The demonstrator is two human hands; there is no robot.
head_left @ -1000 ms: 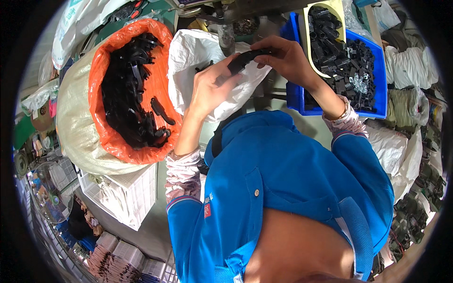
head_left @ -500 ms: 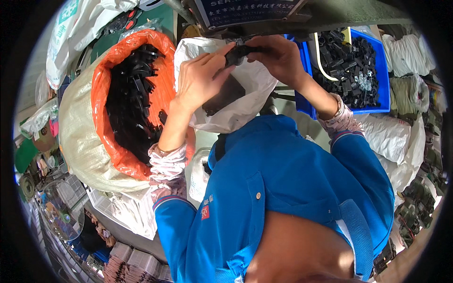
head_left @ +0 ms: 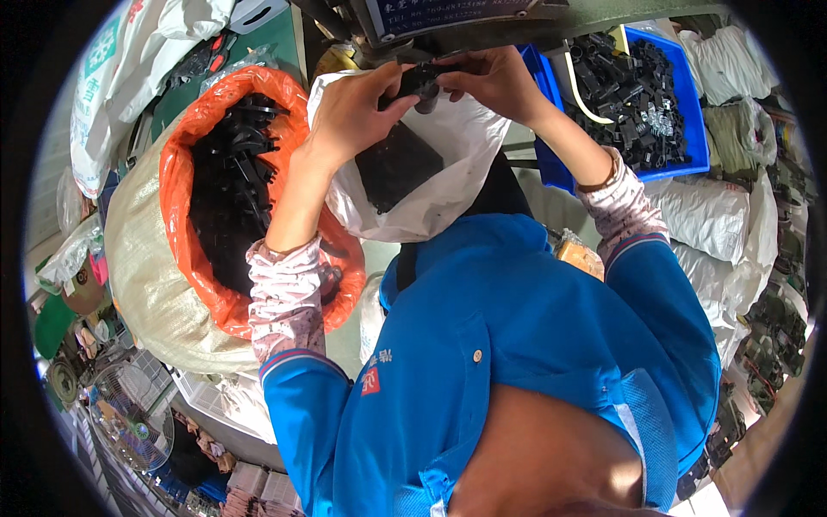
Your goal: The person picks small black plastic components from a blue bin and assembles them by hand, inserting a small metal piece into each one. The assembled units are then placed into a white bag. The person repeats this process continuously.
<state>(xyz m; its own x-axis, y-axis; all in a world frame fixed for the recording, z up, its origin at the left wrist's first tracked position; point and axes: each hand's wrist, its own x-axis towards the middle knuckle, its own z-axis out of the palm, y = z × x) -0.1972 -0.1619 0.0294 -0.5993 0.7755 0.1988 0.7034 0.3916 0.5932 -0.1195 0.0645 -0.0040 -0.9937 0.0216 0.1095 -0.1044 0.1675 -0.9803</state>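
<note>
A dark black plastic part [head_left: 421, 84] is held between my two hands, just below the front of a machine [head_left: 594, 21]. My left hand [head_left: 357, 112] grips its left end with the thumb beneath. The fingers of my right hand [head_left: 500, 84] are closed on its right end. Its exact shape is partly covered by my fingers. Under both hands, a white bag [head_left: 469, 151] hangs wide at the mouth, with something black and flat lying inside. Left of my left forearm stands a woven sack [head_left: 133, 250] with an orange liner [head_left: 177, 198], holding several long black plastic parts [head_left: 250, 172].
Near my right forearm, a blue bin [head_left: 702, 129] holds many small black pieces and some clear or shiny bits. White sacks [head_left: 702, 220] lie at the far right. A wire-caged fan [head_left: 129, 414] stands at the lower left. A green surface [head_left: 276, 39] lies behind the orange-lined sack.
Both hands have moved slightly up and closer to the machine with the black plastic part. The part is turned, with a rounded end now hanging down. The whole view has shifted a little.
</note>
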